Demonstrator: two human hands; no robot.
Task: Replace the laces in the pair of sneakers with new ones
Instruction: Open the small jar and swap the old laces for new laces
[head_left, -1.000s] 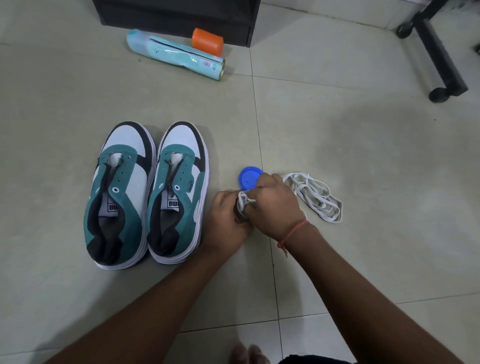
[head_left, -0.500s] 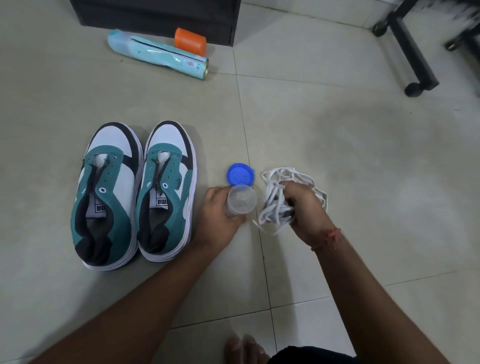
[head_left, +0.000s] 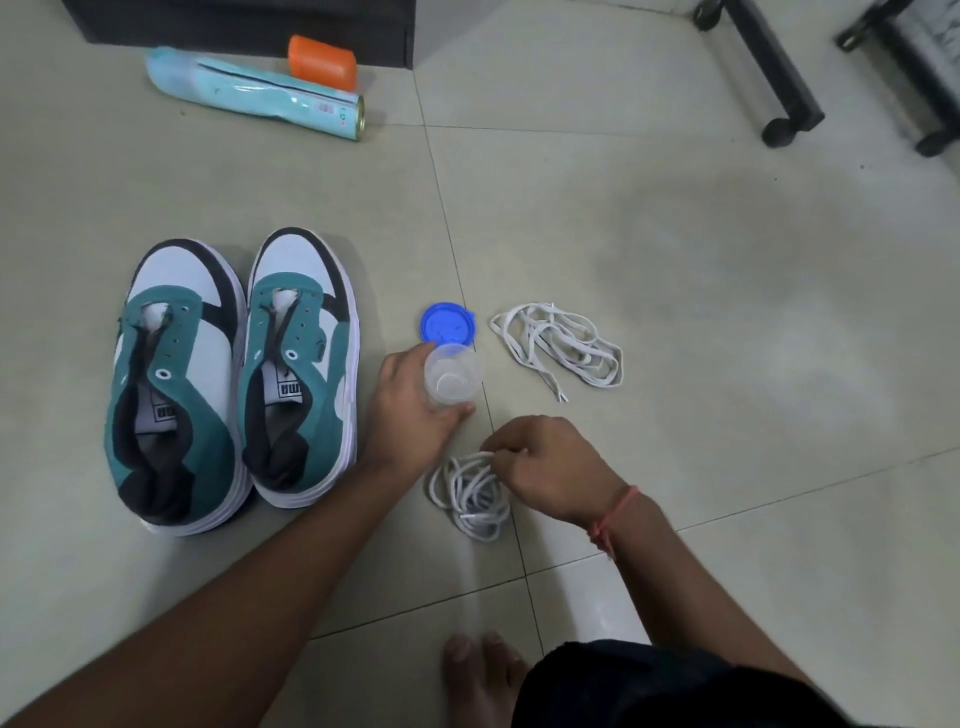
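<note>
Two teal, white and black sneakers stand side by side on the tiled floor with no laces in them: the left sneaker (head_left: 171, 384) and the right sneaker (head_left: 301, 364). My left hand (head_left: 410, 410) grips a small clear plastic container (head_left: 451, 378), empty and open. Its blue lid (head_left: 448, 323) lies just beyond. My right hand (head_left: 545, 467) pinches a bundle of white round laces (head_left: 470, 493) that rests on the floor near me. A second bunch of flat white laces (head_left: 561, 343) lies loose to the right of the lid.
A light-blue spray can (head_left: 254, 93) lies on its side at the back left, with an orange cap (head_left: 322, 62) behind it against a dark cabinet (head_left: 234, 21). Black wheeled furniture legs (head_left: 774, 67) stand at the back right. My bare foot (head_left: 478, 675) is near the bottom edge.
My right hand pulled the round laces out of the container and brought them down to the floor near me. The left hand kept hold of the emptied container.
</note>
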